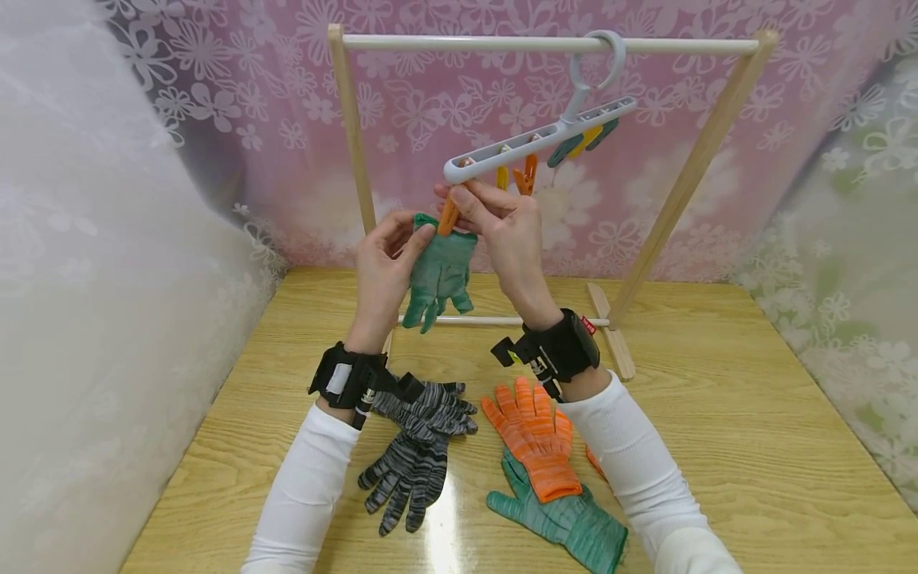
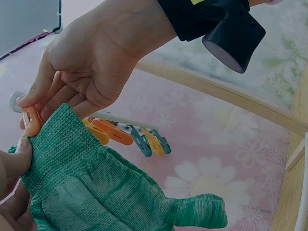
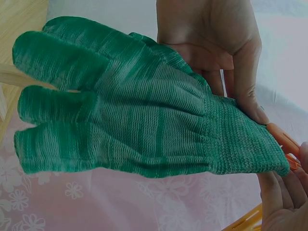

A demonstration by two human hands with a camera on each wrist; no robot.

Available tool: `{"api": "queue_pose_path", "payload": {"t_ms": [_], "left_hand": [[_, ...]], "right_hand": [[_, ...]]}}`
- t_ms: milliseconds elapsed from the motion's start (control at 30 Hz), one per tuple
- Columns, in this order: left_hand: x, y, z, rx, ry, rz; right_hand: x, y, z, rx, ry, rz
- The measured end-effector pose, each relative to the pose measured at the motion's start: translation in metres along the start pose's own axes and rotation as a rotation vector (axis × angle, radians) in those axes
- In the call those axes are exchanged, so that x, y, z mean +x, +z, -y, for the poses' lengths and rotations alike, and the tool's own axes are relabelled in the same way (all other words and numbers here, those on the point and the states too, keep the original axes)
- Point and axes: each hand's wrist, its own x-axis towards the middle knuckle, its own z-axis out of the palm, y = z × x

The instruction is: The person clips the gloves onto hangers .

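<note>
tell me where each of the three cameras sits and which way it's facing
Head: worn on the head, looking forward and down at the wooden drying rack, clip hanger and spare gloves on the table; both white sleeves, wrist straps and hands show.
Left wrist: sits below the left hand, looking up at the right hand pinching the orange clip.
Right wrist: faces the left hand behind the green glove; right fingertips at the corner.
Shared: all three show the green glove and orange clip.

Head looks down; wrist views closely share the green glove.
</note>
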Motion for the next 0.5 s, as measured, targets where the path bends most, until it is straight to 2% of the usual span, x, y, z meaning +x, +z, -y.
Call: {"api": "queue_pose_path", "payload": {"t_ms": [500], "left_hand": [[0.0031, 0.0084, -0.0034, -0.067, -0.056, -0.015]], "right_hand": [[-0.0003, -0.0009, -0.0015, -0.01, -0.017, -0.003]]}}
